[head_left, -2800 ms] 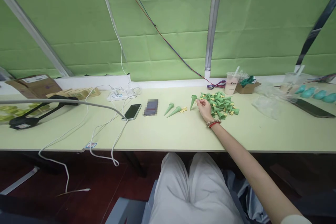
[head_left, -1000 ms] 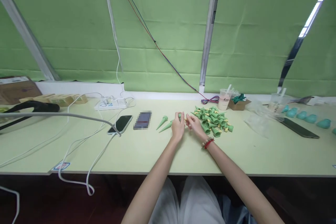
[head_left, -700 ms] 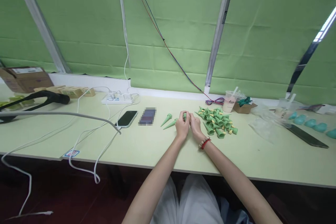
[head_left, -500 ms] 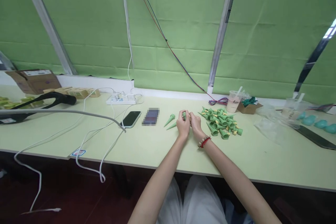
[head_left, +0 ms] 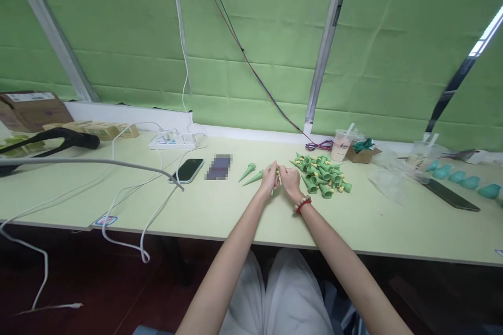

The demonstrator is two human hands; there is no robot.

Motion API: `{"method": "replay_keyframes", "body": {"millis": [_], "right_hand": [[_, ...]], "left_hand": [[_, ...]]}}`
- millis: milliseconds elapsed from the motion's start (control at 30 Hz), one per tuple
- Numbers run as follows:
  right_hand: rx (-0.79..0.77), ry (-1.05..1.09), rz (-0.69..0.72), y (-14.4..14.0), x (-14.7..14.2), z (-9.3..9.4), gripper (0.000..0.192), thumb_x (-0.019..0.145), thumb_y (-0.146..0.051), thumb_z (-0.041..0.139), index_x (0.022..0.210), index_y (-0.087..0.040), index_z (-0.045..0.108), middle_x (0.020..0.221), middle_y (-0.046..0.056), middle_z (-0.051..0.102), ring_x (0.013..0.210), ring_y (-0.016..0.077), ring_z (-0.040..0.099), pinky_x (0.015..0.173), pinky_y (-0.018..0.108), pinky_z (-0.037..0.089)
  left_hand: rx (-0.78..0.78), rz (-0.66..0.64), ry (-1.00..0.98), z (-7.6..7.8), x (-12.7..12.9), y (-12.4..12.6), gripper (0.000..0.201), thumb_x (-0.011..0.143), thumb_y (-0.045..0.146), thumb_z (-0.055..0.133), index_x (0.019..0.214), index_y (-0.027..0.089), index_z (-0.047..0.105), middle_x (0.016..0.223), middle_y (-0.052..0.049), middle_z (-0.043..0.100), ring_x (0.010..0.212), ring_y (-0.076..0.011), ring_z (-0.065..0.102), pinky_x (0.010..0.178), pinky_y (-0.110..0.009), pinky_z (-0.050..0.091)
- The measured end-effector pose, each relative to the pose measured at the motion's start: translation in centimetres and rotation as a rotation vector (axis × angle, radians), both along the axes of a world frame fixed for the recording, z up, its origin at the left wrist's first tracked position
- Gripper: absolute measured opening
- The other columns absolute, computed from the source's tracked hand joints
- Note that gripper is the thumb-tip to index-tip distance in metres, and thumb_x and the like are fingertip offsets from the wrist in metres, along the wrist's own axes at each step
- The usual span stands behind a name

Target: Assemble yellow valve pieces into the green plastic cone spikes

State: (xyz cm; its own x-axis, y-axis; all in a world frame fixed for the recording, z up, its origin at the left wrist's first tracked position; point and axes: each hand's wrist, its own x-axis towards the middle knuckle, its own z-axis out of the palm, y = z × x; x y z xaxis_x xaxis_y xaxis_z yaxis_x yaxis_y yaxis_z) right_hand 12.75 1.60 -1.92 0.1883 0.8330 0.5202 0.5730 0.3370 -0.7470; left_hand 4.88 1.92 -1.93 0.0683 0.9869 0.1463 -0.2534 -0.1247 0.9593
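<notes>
My left hand (head_left: pixel 269 179) is closed around a small green cone (head_left: pixel 272 192), whose narrow tip pokes out below the fingers. A bit of yellow shows at its top, between my two hands. Close beside it, my right hand (head_left: pixel 291 182) has its fingers curled in; what they pinch is hidden. Two green cones with capped tops, a far one (head_left: pixel 247 171) and a near one (head_left: pixel 253 178), lie left of my left hand. To the right of my right hand spreads a pile of green cones (head_left: pixel 320 172) with small yellow pieces among them.
A phone (head_left: pixel 188 170) and a blurred dark rectangle (head_left: pixel 219 167) lie to the left, near a power strip (head_left: pixel 173 140) and white cables. Behind the pile stand a drink cup (head_left: pixel 340 145) and a small cardboard box (head_left: pixel 361 154). Farther right are a plastic bag (head_left: pixel 389 183) and blue-green pieces (head_left: pixel 469 182).
My hands have turned: the cone's tip now points down below my left hand, and my right fingers have curled in tighter. The camera view has shifted slightly.
</notes>
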Motion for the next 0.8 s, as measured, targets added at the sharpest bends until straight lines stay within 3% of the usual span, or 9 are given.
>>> {"method": "replay_keyframes", "body": {"millis": [100,167,267,333,533,667,800], "right_hand": [[0.007,-0.021,-0.014,0.0,0.1,-0.2,0.045,0.077,-0.026,0.04,0.032,-0.021,0.038,0.034,0.0,0.045,0.039,0.012,0.036,0.049,0.026,0.027],[-0.002,-0.013,-0.02,0.1,0.2,-0.3,0.047,0.078,-0.028,0.04,0.032,-0.021,0.039,0.034,0.0,0.045,0.039,0.0122,0.038,0.049,0.026,0.027],[-0.038,0.022,-0.026,0.2,0.2,-0.6,0.049,0.08,-0.031,0.037,0.032,-0.022,0.042,0.033,0.0,0.046,0.038,0.013,0.041,0.048,0.025,0.029],[-0.057,0.048,-0.032,0.2,0.1,-0.6,0.05,0.081,-0.032,0.035,0.032,-0.022,0.043,0.033,0.001,0.047,0.037,0.0133,0.042,0.047,0.025,0.029],[-0.043,0.081,-0.022,0.1,-0.2,-0.4,0.051,0.082,-0.034,0.033,0.033,-0.022,0.043,0.034,0.001,0.049,0.037,0.0137,0.044,0.046,0.025,0.031],[-0.014,0.065,0.02,0.4,-0.1,-0.4,0.05,0.08,-0.032,0.034,0.033,-0.022,0.045,0.034,0.001,0.049,0.038,0.0132,0.047,0.049,0.024,0.035],[0.012,0.025,0.019,0.6,0.1,-0.5,0.045,0.079,-0.029,0.036,0.035,-0.021,0.047,0.035,0.001,0.05,0.04,0.0129,0.047,0.05,0.024,0.034]], "left_hand": [[-0.02,-0.021,0.05,-0.3,-0.1,0.1,0.044,0.076,0.061,0.043,0.075,0.017,0.045,0.033,0.01,0.028,0.025,-0.0069,0.027,0.03,-0.019,0.018],[-0.01,0.027,0.08,-0.6,-0.1,0.1,0.045,0.076,0.059,0.046,0.09,0.016,0.046,0.037,0.01,0.035,0.027,-0.0072,0.032,0.031,-0.019,0.022],[0.047,0.129,0.127,-0.8,0.1,0.0,0.056,0.076,0.054,0.05,0.116,0.017,0.034,0.044,0.009,0.044,0.03,-0.0072,0.038,0.035,-0.018,0.027],[0.099,0.179,0.132,-0.7,0.2,-0.2,0.063,0.076,0.051,0.053,0.123,0.017,0.028,0.046,0.01,0.043,0.031,-0.0068,0.038,0.036,-0.018,0.028],[0.155,0.269,0.032,0.1,0.4,-0.8,0.069,0.071,0.045,0.062,0.124,0.018,0.027,0.045,0.013,0.035,0.03,-0.0061,0.036,0.036,-0.018,0.026],[-0.028,0.187,-0.062,0.4,0.5,-0.8,0.07,0.069,0.045,0.063,0.122,0.016,0.029,0.044,0.012,0.04,0.031,-0.006,0.037,0.036,-0.017,0.025],[-0.166,0.125,-0.136,0.5,0.3,-0.5,0.058,0.066,0.042,0.066,0.111,0.015,0.042,0.044,0.011,0.042,0.032,-0.004,0.035,0.036,-0.016,0.023]]}}
